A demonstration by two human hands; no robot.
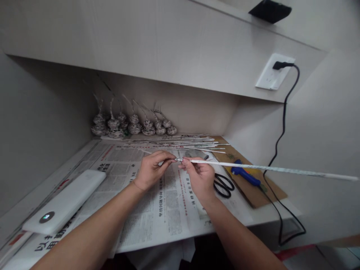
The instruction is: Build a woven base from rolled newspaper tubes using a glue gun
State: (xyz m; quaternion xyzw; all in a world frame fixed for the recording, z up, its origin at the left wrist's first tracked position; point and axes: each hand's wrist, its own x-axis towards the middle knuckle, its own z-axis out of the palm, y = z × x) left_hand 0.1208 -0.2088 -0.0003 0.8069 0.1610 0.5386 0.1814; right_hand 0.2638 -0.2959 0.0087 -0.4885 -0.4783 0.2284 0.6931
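Pinching a thin paper rod at its near end, the left hand and right hand sit close together over the middle of the desk; the rod runs out rightward above a blue glue gun and cardboard. Newspaper covers much of the desk, below a pale overhang with a plugged socket. Coiled gourd shapes line the back, behind piled strips. Chinese headlines mark the newsprint, "坚持问题导向" among them; the white power bank's lit display is too small to read.
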